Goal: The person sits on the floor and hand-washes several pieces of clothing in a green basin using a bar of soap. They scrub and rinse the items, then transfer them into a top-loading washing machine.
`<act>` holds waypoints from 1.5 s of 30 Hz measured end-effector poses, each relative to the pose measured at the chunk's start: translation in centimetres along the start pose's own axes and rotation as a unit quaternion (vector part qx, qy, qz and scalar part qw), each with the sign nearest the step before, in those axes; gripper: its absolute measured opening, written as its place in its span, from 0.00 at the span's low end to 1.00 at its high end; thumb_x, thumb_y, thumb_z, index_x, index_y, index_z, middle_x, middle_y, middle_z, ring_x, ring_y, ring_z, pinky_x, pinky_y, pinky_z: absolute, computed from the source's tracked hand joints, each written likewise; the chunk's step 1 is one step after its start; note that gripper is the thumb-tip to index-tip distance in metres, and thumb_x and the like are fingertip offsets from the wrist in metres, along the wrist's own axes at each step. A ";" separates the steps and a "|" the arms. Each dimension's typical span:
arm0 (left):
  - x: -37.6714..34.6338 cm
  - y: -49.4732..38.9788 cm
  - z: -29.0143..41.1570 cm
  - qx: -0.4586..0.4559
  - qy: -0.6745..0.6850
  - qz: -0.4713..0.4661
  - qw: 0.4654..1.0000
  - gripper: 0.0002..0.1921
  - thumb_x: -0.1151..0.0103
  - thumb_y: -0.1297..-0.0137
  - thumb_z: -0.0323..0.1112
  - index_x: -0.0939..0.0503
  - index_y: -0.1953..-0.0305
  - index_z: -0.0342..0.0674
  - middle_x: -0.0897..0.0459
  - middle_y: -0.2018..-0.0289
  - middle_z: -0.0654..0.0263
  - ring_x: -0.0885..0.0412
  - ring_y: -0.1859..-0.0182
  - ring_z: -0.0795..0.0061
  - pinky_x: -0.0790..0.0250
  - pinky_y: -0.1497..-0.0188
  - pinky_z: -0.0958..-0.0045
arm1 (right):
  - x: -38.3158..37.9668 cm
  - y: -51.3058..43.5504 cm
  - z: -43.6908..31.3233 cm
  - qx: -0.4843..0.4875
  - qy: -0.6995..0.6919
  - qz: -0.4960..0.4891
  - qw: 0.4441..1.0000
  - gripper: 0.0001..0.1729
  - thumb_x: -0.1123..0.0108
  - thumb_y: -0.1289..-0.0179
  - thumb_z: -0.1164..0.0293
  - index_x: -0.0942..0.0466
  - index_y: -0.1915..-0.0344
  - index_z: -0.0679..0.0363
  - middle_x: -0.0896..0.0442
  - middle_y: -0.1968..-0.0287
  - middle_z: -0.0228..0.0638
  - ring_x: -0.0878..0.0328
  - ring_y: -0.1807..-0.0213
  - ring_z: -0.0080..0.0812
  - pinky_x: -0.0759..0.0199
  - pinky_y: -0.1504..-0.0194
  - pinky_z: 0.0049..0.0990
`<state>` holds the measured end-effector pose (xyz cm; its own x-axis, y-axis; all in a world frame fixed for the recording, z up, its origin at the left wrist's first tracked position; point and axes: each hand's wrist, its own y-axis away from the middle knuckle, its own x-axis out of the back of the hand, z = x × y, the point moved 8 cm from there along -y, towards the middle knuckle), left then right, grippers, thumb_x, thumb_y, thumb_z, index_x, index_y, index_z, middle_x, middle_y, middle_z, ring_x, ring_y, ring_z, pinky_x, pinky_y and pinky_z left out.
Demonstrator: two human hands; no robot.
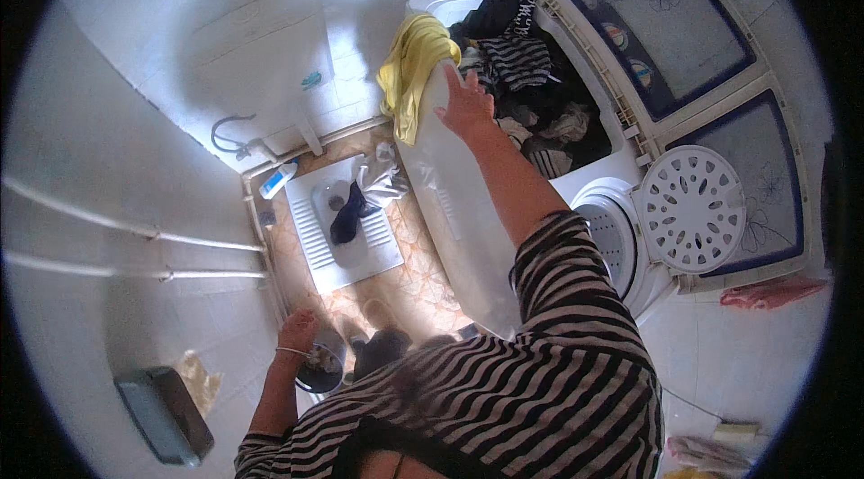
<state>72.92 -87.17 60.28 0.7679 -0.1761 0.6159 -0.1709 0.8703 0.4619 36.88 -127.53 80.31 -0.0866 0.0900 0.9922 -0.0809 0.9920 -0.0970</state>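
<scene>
My right hand [469, 101] reaches to the near rim of a white twin-tub washing machine [449, 195], fingers spread, beside a yellow cloth [415, 64] draped over its corner. The wash tub under the raised lid is heaped with dark clothes, among them a black-and-grey striped garment [518, 61] and a black garment with white lettering [503, 13]. My left hand [299, 330], with a bracelet at the wrist, is low at the left above a bucket [322, 364]; whether it grips anything is unclear.
A squat toilet [317, 253] is set in the tiled floor, with a dark cloth [347, 216] and a pale grey cloth [385, 175] lying across it. A white-and-blue bottle [278, 180] lies near the wall pipes. A perforated white spin-tub cover [693, 209] stands raised at the right.
</scene>
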 end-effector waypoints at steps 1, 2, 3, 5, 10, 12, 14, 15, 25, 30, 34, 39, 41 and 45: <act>-0.6 -0.7 -1.3 -0.004 0.028 -0.016 0.999 0.17 0.40 0.40 0.37 0.24 0.51 0.37 0.18 0.62 0.62 0.20 0.60 0.74 0.28 0.56 0.73 | -0.4 -0.9 0.0 -0.015 0.000 -0.009 1.000 0.51 0.34 0.50 0.53 0.55 0.31 0.40 0.44 0.34 0.55 0.35 0.38 0.51 0.37 0.44 0.48; -1.6 -1.9 -3.1 -0.009 0.053 -0.033 0.998 0.18 0.41 0.40 0.38 0.24 0.51 0.37 0.18 0.62 0.62 0.21 0.59 0.73 0.28 0.55 0.73 | -1.4 -2.4 0.1 -0.019 0.008 -0.015 1.000 0.51 0.34 0.50 0.54 0.55 0.30 0.39 0.46 0.33 0.55 0.34 0.39 0.52 0.36 0.44 0.46; -2.0 -3.2 -3.9 -0.015 0.080 -0.052 0.995 0.18 0.41 0.40 0.40 0.24 0.51 0.37 0.18 0.61 0.62 0.21 0.58 0.73 0.28 0.54 0.73 | -1.4 -3.5 0.0 -0.031 0.005 -0.017 0.999 0.51 0.34 0.50 0.54 0.55 0.30 0.39 0.46 0.33 0.54 0.35 0.38 0.51 0.35 0.44 0.45; -0.4 -3.2 1.3 0.014 0.010 -0.083 0.996 0.19 0.40 0.40 0.41 0.24 0.51 0.37 0.19 0.59 0.61 0.21 0.55 0.73 0.29 0.53 0.72 | -1.5 -5.5 0.1 -0.059 -0.003 -0.022 0.998 0.51 0.35 0.50 0.53 0.55 0.30 0.38 0.47 0.32 0.53 0.35 0.38 0.50 0.34 0.44 0.43; -0.1 -4.5 4.5 -0.016 -0.020 -0.091 0.996 0.17 0.40 0.40 0.40 0.23 0.53 0.37 0.17 0.61 0.62 0.19 0.58 0.72 0.28 0.54 0.72 | -0.4 -9.8 -0.1 -0.076 -0.026 -0.088 0.993 0.50 0.39 0.48 0.50 0.56 0.30 0.37 0.52 0.30 0.50 0.33 0.38 0.46 0.33 0.45 0.41; -0.3 -5.0 4.7 -0.006 -0.021 -0.100 0.995 0.17 0.40 0.40 0.40 0.23 0.54 0.37 0.17 0.62 0.63 0.19 0.59 0.72 0.28 0.54 0.72 | -1.0 -11.5 0.2 -0.068 -0.008 -0.094 0.993 0.50 0.41 0.48 0.42 0.54 0.30 0.40 0.50 0.30 0.49 0.29 0.41 0.45 0.30 0.47 0.41; -0.3 -5.8 5.6 -0.003 -0.038 -0.100 0.994 0.17 0.40 0.40 0.41 0.23 0.54 0.37 0.17 0.61 0.63 0.19 0.59 0.71 0.28 0.54 0.73 | -1.7 -13.2 0.4 -0.061 0.000 -0.110 0.992 0.48 0.43 0.47 0.40 0.47 0.32 0.46 0.44 0.32 0.47 0.29 0.41 0.43 0.29 0.48 0.40; -0.3 -6.4 6.3 -0.004 -0.044 -0.101 0.994 0.17 0.40 0.40 0.41 0.23 0.54 0.36 0.17 0.62 0.63 0.19 0.59 0.71 0.28 0.54 0.73 | -1.8 -14.0 0.6 -0.056 0.005 -0.116 0.992 0.47 0.44 0.47 0.39 0.44 0.33 0.49 0.42 0.32 0.46 0.29 0.41 0.42 0.29 0.49 0.40; 4.8 -18.4 22.4 -0.201 -0.225 0.015 0.953 0.16 0.42 0.40 0.42 0.21 0.56 0.38 0.18 0.62 0.58 0.20 0.57 0.64 0.28 0.54 0.68 | -2.2 -15.6 16.6 -0.218 -0.245 -0.032 0.944 0.28 0.59 0.34 0.46 0.18 0.61 0.55 0.17 0.59 0.40 0.20 0.58 0.44 0.26 0.58 0.39; 8.9 -25.8 40.0 -0.300 -0.209 0.039 0.930 0.14 0.43 0.38 0.39 0.21 0.57 0.35 0.17 0.62 0.57 0.19 0.59 0.67 0.28 0.55 0.68 | -5.6 -5.6 33.8 -0.509 -0.329 -0.004 0.796 0.30 0.54 0.35 0.53 0.32 0.40 0.61 0.20 0.55 0.50 0.22 0.54 0.49 0.29 0.51 0.42; 10.2 -27.7 55.5 -0.334 0.015 0.012 0.943 0.15 0.43 0.37 0.38 0.23 0.53 0.37 0.17 0.61 0.59 0.19 0.58 0.73 0.27 0.54 0.70 | -9.3 -1.2 36.0 -0.590 -0.281 0.036 0.756 0.30 0.47 0.38 0.57 0.35 0.39 0.59 0.29 0.46 0.49 0.31 0.46 0.48 0.33 0.48 0.44; 8.2 -29.4 74.7 -0.457 -0.165 0.055 0.872 0.14 0.42 0.38 0.40 0.20 0.56 0.40 0.17 0.61 0.59 0.18 0.58 0.70 0.27 0.54 0.69 | -1.6 -3.9 30.7 -0.346 -0.158 0.224 0.898 0.34 0.39 0.43 0.61 0.39 0.37 0.53 0.39 0.37 0.48 0.41 0.37 0.49 0.37 0.44 0.46; 7.1 -30.7 80.4 -0.482 -0.151 0.049 0.862 0.14 0.42 0.39 0.40 0.20 0.55 0.40 0.17 0.62 0.59 0.19 0.58 0.69 0.28 0.54 0.70 | 1.6 -5.1 26.6 -0.171 -0.153 0.261 0.938 0.39 0.38 0.45 0.58 0.42 0.34 0.48 0.41 0.35 0.51 0.44 0.36 0.52 0.37 0.43 0.47; 3.8 -35.0 90.8 -0.514 -0.198 0.094 0.829 0.15 0.44 0.38 0.40 0.21 0.54 0.42 0.17 0.60 0.58 0.19 0.56 0.66 0.28 0.52 0.69 | -3.3 -7.0 24.1 -0.240 -0.168 -0.113 0.950 0.38 0.37 0.47 0.54 0.39 0.36 0.42 0.39 0.36 0.48 0.41 0.37 0.52 0.35 0.44 0.46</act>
<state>25.76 -160.09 104.39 0.4889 0.0469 0.8711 0.5088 0.7958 -0.3284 13.78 -136.88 75.83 -0.4391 -0.0838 0.8945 0.3190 0.9162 0.2424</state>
